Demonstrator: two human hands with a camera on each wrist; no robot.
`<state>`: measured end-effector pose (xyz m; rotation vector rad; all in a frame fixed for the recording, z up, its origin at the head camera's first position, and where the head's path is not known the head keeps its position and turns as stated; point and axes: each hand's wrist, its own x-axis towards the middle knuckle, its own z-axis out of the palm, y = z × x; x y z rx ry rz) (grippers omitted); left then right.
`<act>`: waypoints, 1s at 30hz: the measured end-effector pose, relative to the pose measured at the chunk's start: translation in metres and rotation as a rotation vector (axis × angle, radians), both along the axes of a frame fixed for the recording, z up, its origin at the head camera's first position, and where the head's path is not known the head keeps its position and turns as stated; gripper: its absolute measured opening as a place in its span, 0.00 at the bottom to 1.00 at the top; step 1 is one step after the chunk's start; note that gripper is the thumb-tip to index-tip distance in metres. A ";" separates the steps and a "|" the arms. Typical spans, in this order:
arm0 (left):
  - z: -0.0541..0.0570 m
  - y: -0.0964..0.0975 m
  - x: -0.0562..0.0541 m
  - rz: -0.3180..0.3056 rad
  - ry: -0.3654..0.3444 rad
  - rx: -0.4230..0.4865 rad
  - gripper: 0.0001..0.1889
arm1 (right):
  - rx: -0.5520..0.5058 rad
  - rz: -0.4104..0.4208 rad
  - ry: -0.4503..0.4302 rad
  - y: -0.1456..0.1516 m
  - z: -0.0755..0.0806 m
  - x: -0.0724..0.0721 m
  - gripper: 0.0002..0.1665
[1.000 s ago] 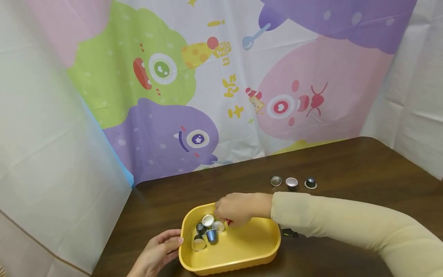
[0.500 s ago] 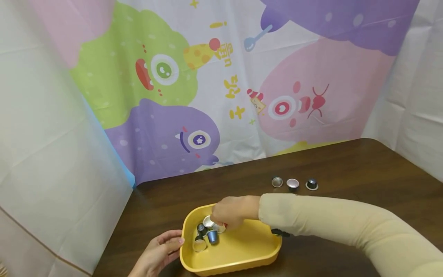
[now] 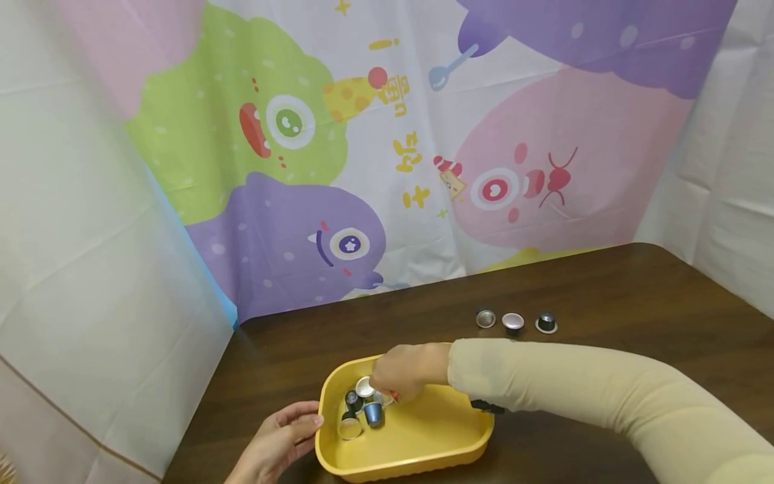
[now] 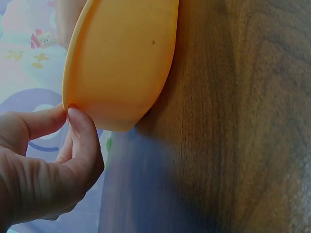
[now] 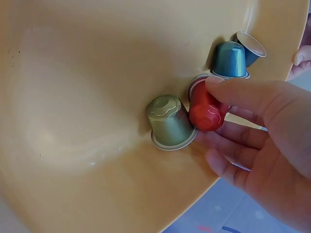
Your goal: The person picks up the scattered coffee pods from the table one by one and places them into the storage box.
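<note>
My left hand pinches the rim of a yellow plastic tray at its left end; the left wrist view shows thumb and finger on the edge. Inside the tray, my right hand holds a red coffee capsule between thumb and fingers. A pale green capsule stands right beside the red one. A blue capsule sits just beyond, with a dark capsule tipped behind it. In the head view, a capsule with a silver lid and a gold-lidded one lie at the left.
Three more capsules stand in a row on the dark wooden table behind the tray: a silver-topped one, a pinkish-lidded one and a black one. A cartoon-printed curtain hangs along the table's back edge.
My right hand has shifted slightly left and lower over the capsules, covering more of them. The left hand keeps its hold on the tray rim, and the head view has drifted a little.
</note>
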<state>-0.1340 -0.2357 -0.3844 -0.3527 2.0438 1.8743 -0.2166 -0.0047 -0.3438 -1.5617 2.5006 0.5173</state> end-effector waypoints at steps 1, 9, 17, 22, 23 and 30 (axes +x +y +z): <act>0.000 0.000 0.000 0.000 -0.001 0.000 0.24 | 0.002 -0.001 0.004 0.000 0.000 0.000 0.07; -0.001 0.000 0.000 -0.003 -0.002 0.002 0.25 | 0.018 0.008 0.008 -0.003 0.000 0.003 0.07; 0.000 0.001 0.000 0.000 -0.002 -0.004 0.25 | 0.048 -0.012 0.009 -0.005 0.006 0.006 0.15; -0.001 0.001 0.000 -0.002 0.009 -0.004 0.25 | 0.077 -0.015 0.027 -0.006 0.010 0.007 0.17; -0.001 0.001 0.000 -0.002 0.012 -0.003 0.24 | 0.078 -0.015 0.032 -0.006 0.010 0.007 0.16; -0.001 0.001 0.000 0.000 0.010 -0.003 0.25 | 0.065 -0.026 0.040 -0.002 0.018 0.011 0.10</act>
